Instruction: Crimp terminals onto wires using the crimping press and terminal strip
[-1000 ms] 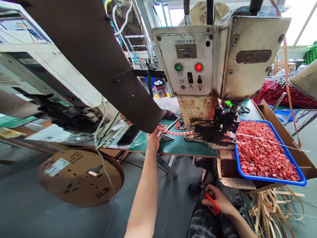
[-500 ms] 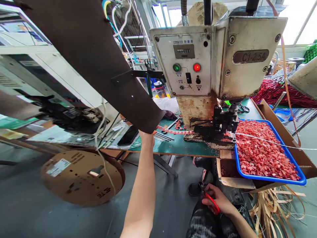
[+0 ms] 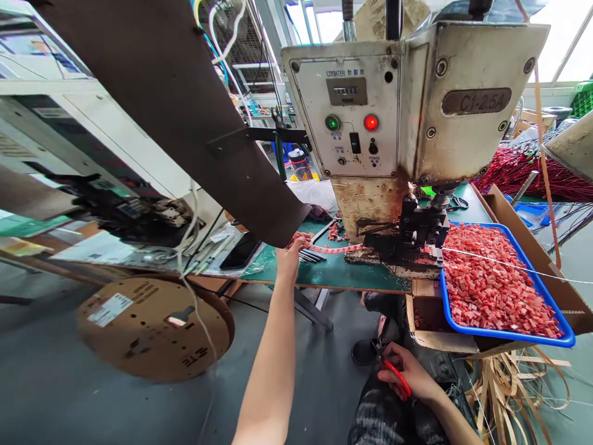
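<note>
My left hand [image 3: 288,258] reaches to the bench just under the lower end of the dark curved sheet, its fingers closed around the end of a strip of red-and-white pieces [image 3: 340,250]. That strip runs right into the black tooling [image 3: 417,232] at the foot of the press [image 3: 343,117]. Down by my lap, my right hand [image 3: 410,374] grips red-handled scissors [image 3: 397,378], their dark blades pointing up and left. A thin white strand [image 3: 504,261] leaves the tooling on the right, over a blue tray [image 3: 445,303] heaped with small red pieces [image 3: 495,284].
The dark curved sheet [image 3: 185,117] slants down close above my left hand. Thin metal rods [image 3: 312,256] and a phone [image 3: 241,252] lie on the green bench. A cardboard reel [image 3: 152,334] stands below left. Under the tray is a cardboard box [image 3: 435,340].
My left hand has come out from behind the dark sheet, moving slightly right, and its fingers now show at the strip. My right hand stays put with the scissors.
</note>
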Tool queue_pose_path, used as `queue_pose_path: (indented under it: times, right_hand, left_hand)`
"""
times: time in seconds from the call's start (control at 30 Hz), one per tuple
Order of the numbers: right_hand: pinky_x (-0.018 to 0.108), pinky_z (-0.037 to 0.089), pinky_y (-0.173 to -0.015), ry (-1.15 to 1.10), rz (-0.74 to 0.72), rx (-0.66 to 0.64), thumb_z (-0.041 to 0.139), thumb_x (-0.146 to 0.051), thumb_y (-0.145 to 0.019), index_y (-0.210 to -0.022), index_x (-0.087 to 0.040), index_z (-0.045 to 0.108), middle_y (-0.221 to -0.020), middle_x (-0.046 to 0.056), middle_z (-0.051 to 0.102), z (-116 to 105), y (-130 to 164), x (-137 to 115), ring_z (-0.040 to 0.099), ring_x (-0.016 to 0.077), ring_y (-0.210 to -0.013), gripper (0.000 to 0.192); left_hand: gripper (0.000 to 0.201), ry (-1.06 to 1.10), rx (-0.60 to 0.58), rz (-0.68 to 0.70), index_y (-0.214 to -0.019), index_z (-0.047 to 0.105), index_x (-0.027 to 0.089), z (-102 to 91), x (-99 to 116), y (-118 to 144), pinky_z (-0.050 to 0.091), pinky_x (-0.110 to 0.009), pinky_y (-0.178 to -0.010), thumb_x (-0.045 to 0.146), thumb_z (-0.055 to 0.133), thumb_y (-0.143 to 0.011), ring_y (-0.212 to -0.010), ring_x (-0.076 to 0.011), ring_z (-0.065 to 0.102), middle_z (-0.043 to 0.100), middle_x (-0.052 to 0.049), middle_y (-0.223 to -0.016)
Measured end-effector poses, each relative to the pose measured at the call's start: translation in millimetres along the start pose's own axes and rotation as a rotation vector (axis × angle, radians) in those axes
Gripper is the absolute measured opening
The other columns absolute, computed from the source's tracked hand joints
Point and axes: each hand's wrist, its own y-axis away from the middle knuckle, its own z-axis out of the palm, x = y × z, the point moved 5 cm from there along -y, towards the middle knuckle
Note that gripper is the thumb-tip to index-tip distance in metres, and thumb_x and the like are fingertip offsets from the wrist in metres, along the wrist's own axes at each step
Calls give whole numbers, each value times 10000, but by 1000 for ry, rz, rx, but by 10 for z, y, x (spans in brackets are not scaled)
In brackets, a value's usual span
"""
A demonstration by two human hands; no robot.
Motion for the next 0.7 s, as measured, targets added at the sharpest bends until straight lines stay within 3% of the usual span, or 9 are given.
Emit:
queue_pose_path:
  times: [0.27,0.53,0.7]
  right_hand:
    - [171,294,-312,14,8,5,871,-611,-653,-855,-246,401,-592,-134,550,-16,-7,19,382,29,-338,629]
    - [169,292,-313,25,7,0,862,-625,-659,-883,-242,418,-583,-131,553,-30,-27,66,377,30,-334,628]
    - [169,295,-308,18,1,6,858,-631,-658,-894,-243,425,-600,-130,554,-23,-20,58,375,31,-339,628]
  left_hand:
    - [203,-52,-40,-30,-712,569,233,13,-130,80,492,-311,-690,383,678,-630,-778,-221,651,683,-45,-812]
    - [370,77,-12,-53,-871,655,209,39,-75,88,475,-255,-641,451,807,-636,-765,-180,678,706,-38,-864]
    - [337,141,61,-5,-844,663,200,13,-23,-6,452,-244,-604,452,776,-652,-729,-173,672,698,-43,-820]
